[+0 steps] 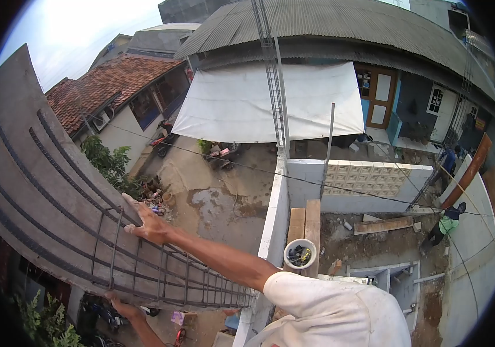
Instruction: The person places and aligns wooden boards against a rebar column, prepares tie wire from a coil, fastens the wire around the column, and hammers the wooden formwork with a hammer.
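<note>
A long rebar cage (160, 272) of dark ribbed bars and thin square stirrups runs along a flat grey slab or panel (13, 110) on the left. My right hand (152, 224) reaches across from the white sleeve and grips the cage's upper side by the end stirrup (117, 248), thumb and forefinger apart around the steel. My left hand (121, 306) comes up from below and holds the lower corner of that same stirrup; some of its fingers are hidden. Beyond the stirrup, the bare bar ends (33, 144) stick out over the panel.
A white bucket (300, 254) with dark contents stands on wooden planks (313, 222) beside the narrow wall (273, 231). A cable (247, 168) crosses ahead. Far below are a yard (201, 173), a white tarp (270, 104) and a person in a green top (447, 224).
</note>
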{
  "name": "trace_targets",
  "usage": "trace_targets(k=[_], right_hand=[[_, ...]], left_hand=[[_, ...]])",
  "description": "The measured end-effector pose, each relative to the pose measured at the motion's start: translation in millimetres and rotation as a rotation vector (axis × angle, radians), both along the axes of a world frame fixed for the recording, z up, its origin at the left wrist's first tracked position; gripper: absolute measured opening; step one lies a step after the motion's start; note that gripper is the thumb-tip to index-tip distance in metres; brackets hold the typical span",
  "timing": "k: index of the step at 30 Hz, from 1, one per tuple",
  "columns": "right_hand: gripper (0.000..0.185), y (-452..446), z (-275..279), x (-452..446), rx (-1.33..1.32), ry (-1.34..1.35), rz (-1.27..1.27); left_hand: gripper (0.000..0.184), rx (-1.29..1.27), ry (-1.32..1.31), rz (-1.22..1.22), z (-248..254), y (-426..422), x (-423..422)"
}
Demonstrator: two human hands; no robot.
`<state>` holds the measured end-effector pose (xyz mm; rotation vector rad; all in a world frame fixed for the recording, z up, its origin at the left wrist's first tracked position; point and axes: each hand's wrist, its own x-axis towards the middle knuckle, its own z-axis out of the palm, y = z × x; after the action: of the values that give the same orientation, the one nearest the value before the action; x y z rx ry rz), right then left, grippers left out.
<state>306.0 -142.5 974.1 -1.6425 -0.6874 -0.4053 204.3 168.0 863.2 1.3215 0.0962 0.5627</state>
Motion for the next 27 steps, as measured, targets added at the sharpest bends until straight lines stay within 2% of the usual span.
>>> trace_targets(k=[9, 17, 27], right_hand=[[0.104, -4, 1, -3, 0.015, 0.023, 0.007], [0.106, -9, 4, -8, 0.003, 0.038, 0.006], [0.105, -6, -2, -2, 0.016, 0.050, 0.017]], left_hand=[[0.093, -0.035, 0.088, 0.041, 2, -2, 0], [0.105, -0.001, 0.100, 0.027, -3, 8, 0], [0.104, -0.063, 0.112, 0.002, 7, -2, -5]])
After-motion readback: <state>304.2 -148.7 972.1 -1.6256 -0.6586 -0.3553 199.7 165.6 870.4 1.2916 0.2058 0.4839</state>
